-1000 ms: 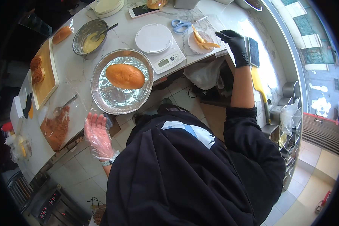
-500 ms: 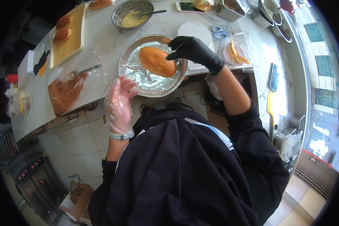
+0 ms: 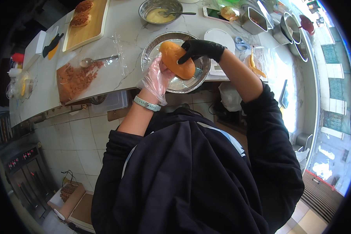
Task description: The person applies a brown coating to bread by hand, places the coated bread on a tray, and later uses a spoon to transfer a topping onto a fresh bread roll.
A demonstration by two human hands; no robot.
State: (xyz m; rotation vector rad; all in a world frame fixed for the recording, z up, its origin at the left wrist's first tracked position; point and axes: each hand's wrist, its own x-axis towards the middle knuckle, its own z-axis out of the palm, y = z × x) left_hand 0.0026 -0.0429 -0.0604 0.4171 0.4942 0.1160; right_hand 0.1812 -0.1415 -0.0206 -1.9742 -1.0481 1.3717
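Observation:
An oval golden-brown bread roll [image 3: 174, 58] is held over a round foil pan [image 3: 201, 82]. My left hand [image 3: 158, 78], in a clear plastic glove, supports the roll from its left and underside; those fingertips are partly hidden behind it. From the right, my right hand [image 3: 202, 51] in a black glove grips the roll, thumb pressed on its top. Beyond the pan stands a steel bowl [image 3: 142, 8] of pale yellow cream with a spoon [image 3: 183, 14] resting in it.
To the left lies a bag of reddish-brown crumbs [image 3: 76, 84] with a metal spoon [image 3: 87, 62] on it. Coated buns sit on a wooden tray [image 3: 90, 29]. Right of the pan are a white kitchen scale [image 3: 218, 37], blue scissors [image 3: 241, 45] and steel containers [image 3: 254, 21].
My left hand has moved up and right to the roll. The roll is lifted off the pan's bottom, and both hands now hold it. The view has shifted slightly.

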